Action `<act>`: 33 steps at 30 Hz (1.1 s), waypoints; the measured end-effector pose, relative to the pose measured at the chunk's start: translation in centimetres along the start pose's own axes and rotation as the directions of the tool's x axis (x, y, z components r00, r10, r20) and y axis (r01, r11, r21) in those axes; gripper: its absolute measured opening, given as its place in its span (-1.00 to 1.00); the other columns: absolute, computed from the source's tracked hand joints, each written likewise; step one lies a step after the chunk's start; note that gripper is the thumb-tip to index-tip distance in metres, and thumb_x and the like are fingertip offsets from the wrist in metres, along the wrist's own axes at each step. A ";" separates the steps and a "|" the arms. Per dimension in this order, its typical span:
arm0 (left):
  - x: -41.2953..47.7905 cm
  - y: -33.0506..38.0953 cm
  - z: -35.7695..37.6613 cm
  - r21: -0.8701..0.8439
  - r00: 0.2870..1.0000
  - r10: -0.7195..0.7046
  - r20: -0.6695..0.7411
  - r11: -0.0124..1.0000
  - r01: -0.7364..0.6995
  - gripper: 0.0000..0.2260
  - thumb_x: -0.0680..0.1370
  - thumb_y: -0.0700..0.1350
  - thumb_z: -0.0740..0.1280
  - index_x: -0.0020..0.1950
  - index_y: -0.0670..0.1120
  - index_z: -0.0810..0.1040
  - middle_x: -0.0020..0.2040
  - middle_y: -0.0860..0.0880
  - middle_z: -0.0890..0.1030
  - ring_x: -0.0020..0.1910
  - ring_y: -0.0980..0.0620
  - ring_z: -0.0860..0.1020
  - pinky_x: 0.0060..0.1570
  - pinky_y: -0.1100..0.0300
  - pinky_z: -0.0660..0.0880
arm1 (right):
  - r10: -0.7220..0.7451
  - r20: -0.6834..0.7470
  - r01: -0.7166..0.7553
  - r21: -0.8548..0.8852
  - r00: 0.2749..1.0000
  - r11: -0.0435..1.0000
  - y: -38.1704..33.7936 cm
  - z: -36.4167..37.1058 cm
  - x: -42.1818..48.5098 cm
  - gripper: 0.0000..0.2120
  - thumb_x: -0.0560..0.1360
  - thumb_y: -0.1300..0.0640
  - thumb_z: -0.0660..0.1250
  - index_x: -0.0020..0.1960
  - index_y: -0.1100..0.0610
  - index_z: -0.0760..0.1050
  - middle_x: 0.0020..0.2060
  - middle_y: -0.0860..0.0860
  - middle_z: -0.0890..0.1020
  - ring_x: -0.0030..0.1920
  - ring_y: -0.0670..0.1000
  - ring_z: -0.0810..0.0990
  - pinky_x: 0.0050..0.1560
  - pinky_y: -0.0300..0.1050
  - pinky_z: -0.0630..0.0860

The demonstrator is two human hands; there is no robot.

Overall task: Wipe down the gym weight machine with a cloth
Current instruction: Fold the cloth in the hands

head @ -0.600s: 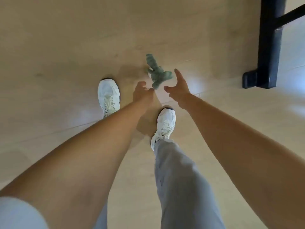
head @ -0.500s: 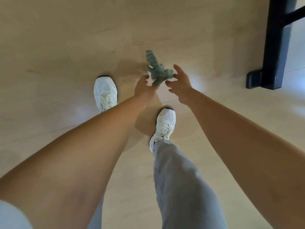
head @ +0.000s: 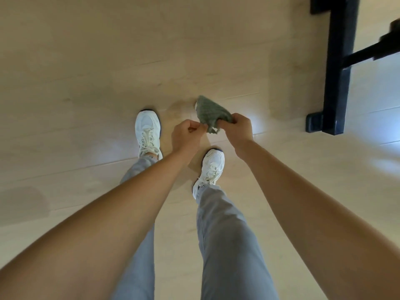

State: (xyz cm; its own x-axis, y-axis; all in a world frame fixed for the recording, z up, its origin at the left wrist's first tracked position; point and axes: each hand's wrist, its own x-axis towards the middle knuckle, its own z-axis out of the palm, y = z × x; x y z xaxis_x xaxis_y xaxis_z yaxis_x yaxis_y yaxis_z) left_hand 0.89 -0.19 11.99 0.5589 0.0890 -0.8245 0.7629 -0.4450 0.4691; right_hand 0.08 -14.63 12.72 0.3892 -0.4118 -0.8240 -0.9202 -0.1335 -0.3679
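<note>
A small green cloth [head: 209,112] is held in the air above the pale wooden floor, between my two hands. My right hand [head: 240,126] grips its right side with curled fingers. My left hand [head: 187,134] pinches its lower left corner between thumb and fingers. The black frame of the weight machine [head: 338,68] stands on the floor at the upper right, well apart from both hands. Only its upright post, foot and a side bar show.
I look straight down at my legs in grey trousers and my white trainers [head: 148,132] [head: 211,167] on the light wood floor [head: 86,83]. The machine's black foot [head: 318,123] juts out on the floor at the right.
Both hands were open around the crumpled cloth in mid-air. Now they have closed on it, and the cloth is spread out wider between them.
</note>
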 end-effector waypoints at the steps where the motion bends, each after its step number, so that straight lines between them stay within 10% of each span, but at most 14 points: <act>1: -1.5 1.0 -1.1 -0.010 0.999 0.036 0.001 0.999 -0.036 -0.84 0.53 0.00 0.47 -0.08 -0.09 0.63 -0.18 0.11 0.62 -0.20 0.19 0.55 -0.18 0.32 0.41 | -0.005 0.000 0.005 0.056 1.000 0.998 -0.8 -0.8 -1.8 -0.85 0.42 0.17 0.46 -0.17 0.21 0.52 -0.37 0.04 0.49 -0.35 0.00 0.40 -0.37 -0.22 0.36; 5: -7.9 5.9 -5.8 -0.030 0.984 0.176 0.004 0.984 -0.175 -0.78 0.53 0.06 0.46 -0.13 -0.08 0.61 -0.04 0.05 0.67 -0.04 0.13 0.60 -0.05 0.27 0.46 | -0.021 0.002 0.019 0.263 1.000 0.965 -4.2 -4.5 -9.6 -0.88 0.45 0.21 0.46 -0.17 0.20 0.54 -0.27 0.12 0.55 -0.22 0.05 0.52 -0.14 0.00 0.53; 10: -16.4 14.2 -10.7 -0.073 0.943 0.323 0.085 0.946 -0.317 -0.67 0.56 -0.11 0.46 -0.35 -0.01 0.41 -0.48 0.24 0.48 -0.45 0.26 0.39 -0.35 0.35 0.32 | -0.113 0.027 0.100 0.297 0.993 0.950 -9.7 -10.0 -19.5 -0.91 0.50 0.30 0.41 -0.01 0.21 0.56 -0.20 0.13 0.64 -0.26 0.05 0.63 -0.05 0.04 0.63; 14: -22.5 20.0 -14.2 -0.144 0.920 0.370 0.133 0.925 -0.351 -0.72 0.55 -0.01 0.46 -0.25 -0.13 0.51 -0.44 0.19 0.45 -0.42 0.18 0.36 -0.31 0.22 0.32 | -0.317 -0.061 0.321 0.089 0.947 0.943 -13.4 -14.1 -26.5 -0.61 0.48 0.39 0.33 0.26 0.13 0.53 -0.09 -0.01 0.60 -0.27 -0.08 0.58 -0.20 -0.31 0.53; 22: -33.9 30.1 -21.0 -0.347 0.894 0.368 0.255 0.898 -0.270 -0.84 0.50 -0.04 0.51 -0.11 -0.10 0.63 -0.26 -0.03 0.65 -0.28 0.01 0.61 -0.14 0.08 0.55 | -0.769 -0.044 0.747 -0.211 0.638 0.631 -19.7 -20.3 -37.8 -0.38 0.42 0.13 0.54 0.43 0.02 0.45 0.28 -0.09 0.45 0.20 0.01 0.46 0.17 -0.18 0.45; 33: -39.8 38.9 -28.4 -0.234 0.649 0.660 0.379 0.747 -0.623 -0.60 0.28 -0.20 0.55 0.09 -0.05 0.63 -0.02 0.00 0.69 -0.07 0.07 0.65 -0.05 0.17 0.61 | -0.735 -0.255 0.747 -0.068 0.628 0.662 -27.6 -22.9 -46.1 -0.86 0.49 0.30 0.43 -0.09 0.07 0.66 -0.25 -0.08 0.67 -0.23 -0.09 0.60 -0.20 -0.24 0.55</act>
State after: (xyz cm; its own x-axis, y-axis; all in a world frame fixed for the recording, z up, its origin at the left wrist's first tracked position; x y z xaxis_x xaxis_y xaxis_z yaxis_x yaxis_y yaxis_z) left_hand 17.51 4.24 72.02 0.7427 -0.5734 -0.3457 0.2979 -0.1793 0.9376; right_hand 6.61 -12.58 70.73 0.9103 -0.3904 -0.1372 -0.3210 -0.4570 -0.8295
